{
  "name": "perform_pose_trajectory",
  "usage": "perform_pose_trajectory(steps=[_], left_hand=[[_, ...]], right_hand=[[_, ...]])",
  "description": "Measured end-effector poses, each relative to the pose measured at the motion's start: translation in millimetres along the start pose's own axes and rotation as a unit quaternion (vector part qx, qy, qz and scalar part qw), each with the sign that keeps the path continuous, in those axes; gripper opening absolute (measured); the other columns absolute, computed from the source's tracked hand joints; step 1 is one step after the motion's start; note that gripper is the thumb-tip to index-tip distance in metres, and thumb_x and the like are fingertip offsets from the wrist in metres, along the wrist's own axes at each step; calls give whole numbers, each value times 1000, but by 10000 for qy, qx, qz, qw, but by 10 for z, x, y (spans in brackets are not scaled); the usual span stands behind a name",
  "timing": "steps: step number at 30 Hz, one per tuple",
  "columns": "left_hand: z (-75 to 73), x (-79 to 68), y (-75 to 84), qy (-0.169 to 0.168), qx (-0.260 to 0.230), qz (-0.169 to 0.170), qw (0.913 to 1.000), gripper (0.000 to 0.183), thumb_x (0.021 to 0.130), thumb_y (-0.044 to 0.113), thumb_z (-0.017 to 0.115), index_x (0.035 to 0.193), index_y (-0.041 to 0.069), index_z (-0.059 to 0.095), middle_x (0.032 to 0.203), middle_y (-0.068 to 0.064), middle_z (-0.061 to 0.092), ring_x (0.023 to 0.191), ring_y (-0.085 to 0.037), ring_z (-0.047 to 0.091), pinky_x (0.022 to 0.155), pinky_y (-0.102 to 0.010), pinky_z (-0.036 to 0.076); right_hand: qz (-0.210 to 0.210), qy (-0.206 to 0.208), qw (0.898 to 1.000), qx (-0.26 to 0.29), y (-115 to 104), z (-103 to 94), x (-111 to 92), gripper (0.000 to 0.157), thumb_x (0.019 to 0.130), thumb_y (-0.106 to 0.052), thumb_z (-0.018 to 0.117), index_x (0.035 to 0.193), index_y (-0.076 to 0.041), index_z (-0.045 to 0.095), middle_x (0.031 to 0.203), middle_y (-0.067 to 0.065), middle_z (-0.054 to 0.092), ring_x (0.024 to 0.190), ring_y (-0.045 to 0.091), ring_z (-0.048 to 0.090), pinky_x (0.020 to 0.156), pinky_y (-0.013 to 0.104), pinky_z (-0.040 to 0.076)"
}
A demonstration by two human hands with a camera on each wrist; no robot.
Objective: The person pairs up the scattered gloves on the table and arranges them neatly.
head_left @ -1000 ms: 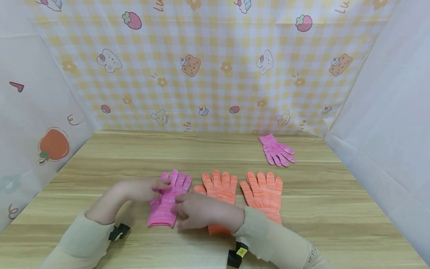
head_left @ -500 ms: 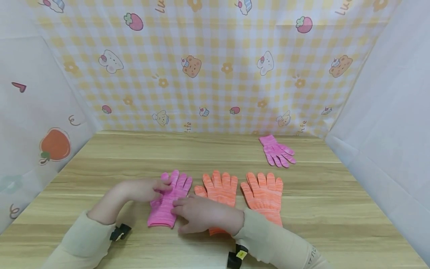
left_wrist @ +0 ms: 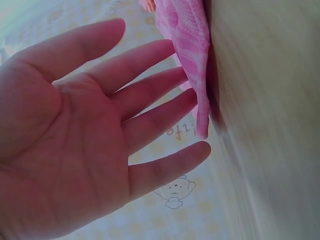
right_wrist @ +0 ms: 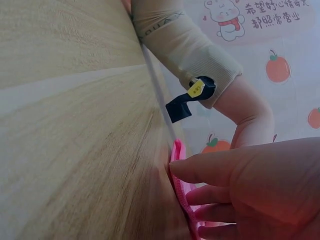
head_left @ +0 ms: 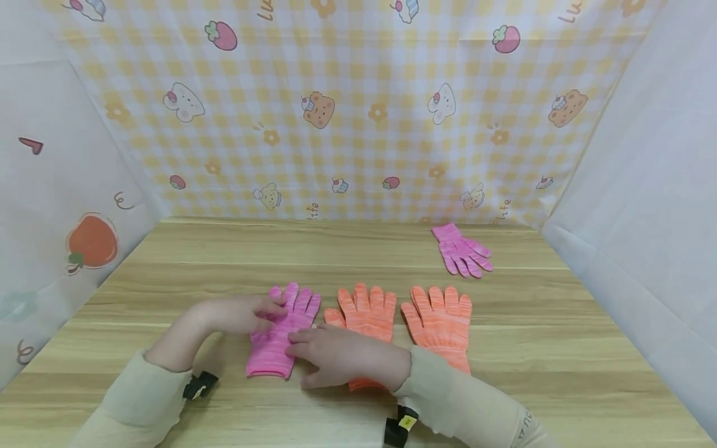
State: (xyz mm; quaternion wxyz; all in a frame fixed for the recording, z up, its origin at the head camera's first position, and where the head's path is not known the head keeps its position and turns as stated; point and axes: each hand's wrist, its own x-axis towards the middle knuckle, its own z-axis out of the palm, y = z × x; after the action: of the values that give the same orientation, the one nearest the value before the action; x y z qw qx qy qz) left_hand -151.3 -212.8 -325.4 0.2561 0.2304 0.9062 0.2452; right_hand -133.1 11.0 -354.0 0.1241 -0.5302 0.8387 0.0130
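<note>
A pink knitted glove [head_left: 274,348] lies flat at the left, its fingers pointing away and its cuff toward me. My left hand [head_left: 238,314] rests its fingertips on the glove's left side; in the left wrist view the fingers [left_wrist: 155,115] are nearly straight and spread, tips at the pink fabric. From the right, my right hand [head_left: 342,354] touches the same glove with its fingertips, and its thumb [right_wrist: 205,167] lies near the cuff in the right wrist view. Under the right hand and forearm, an orange glove [head_left: 372,317] is partly hidden.
A second orange glove [head_left: 445,317] lies to the right, its cuff partly covered by my right sleeve [head_left: 465,398]. Farther back at the right is another pink glove [head_left: 460,252], fingers toward me. A checked cloth backdrop [head_left: 358,124] rises behind the wooden table [head_left: 252,249].
My right hand has shifted slightly right, and its thumb has moved a little away from the pink glove's cuff. The left hand and the gloves stay put.
</note>
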Motion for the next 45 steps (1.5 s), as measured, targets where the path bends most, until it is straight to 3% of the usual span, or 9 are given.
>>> perform_pose_trajectory(steps=[13,20,23,29,33,37,40,43,45], left_hand=[[-18,43,-70,268,-116,365,9989,42,91,12,58,130,-3,55,131,-18,55,123,-42,46,100,-57,36],[-3,145,-138,610,-62,530,9967,42,94,10,56,132,-6,53,127,-20,57,105,-31,58,91,-46,47],[1,180,-125,729,-30,455,9963,41,94,11,55,131,-5,53,123,-18,59,89,-24,60,82,-41,50],[-8,217,-115,1087,66,590,9923,40,94,10,57,130,-7,54,116,-17,64,104,-29,61,87,-42,51],[-28,236,-83,1337,64,597,9892,36,93,9,57,125,-8,58,108,-17,66,97,-28,63,81,-40,53],[-59,233,-25,1537,-47,386,9874,33,95,12,55,122,-6,60,103,-14,67,94,-26,63,78,-40,53],[-80,228,25,1781,-154,192,9837,33,97,17,54,122,-4,61,104,-13,66,96,-26,62,80,-43,53],[-98,239,84,2097,-287,169,9772,33,97,19,54,120,-3,62,104,-12,66,97,-27,62,81,-44,52],[-104,250,132,2250,-433,172,9732,32,97,19,54,120,-2,63,104,-12,67,97,-28,62,82,-45,52]], right_hand=[[-61,26,9996,285,18,-40,-7,57,94,-40,60,143,-15,46,151,1,34,139,12,26,112,31,21],[-345,309,9979,455,70,-67,-51,49,94,-35,60,138,-13,52,143,-1,46,134,11,36,109,23,25],[-436,434,9962,618,91,-92,-69,46,94,-32,61,134,-11,55,136,-3,53,128,10,43,106,21,29],[-311,436,9918,1161,107,-196,-131,41,95,-30,60,131,-10,57,127,-6,59,117,4,51,97,18,38],[-225,498,9898,1319,139,-288,-194,37,97,-30,58,129,-11,60,123,-7,61,111,4,54,94,19,41],[-149,605,9868,1493,195,-374,-262,34,98,-28,56,125,-10,63,107,-8,65,88,3,58,80,18,46],[29,650,9825,1743,254,-439,-329,34,98,-29,56,124,-11,64,107,-8,65,90,3,58,79,19,47],[207,718,9783,1930,318,-527,-411,33,98,-30,56,124,-12,64,120,-6,63,110,6,55,90,24,45],[255,776,9748,2077,368,-592,-472,31,98,-28,56,124,-12,64,120,-3,63,111,9,56,92,28,46]])
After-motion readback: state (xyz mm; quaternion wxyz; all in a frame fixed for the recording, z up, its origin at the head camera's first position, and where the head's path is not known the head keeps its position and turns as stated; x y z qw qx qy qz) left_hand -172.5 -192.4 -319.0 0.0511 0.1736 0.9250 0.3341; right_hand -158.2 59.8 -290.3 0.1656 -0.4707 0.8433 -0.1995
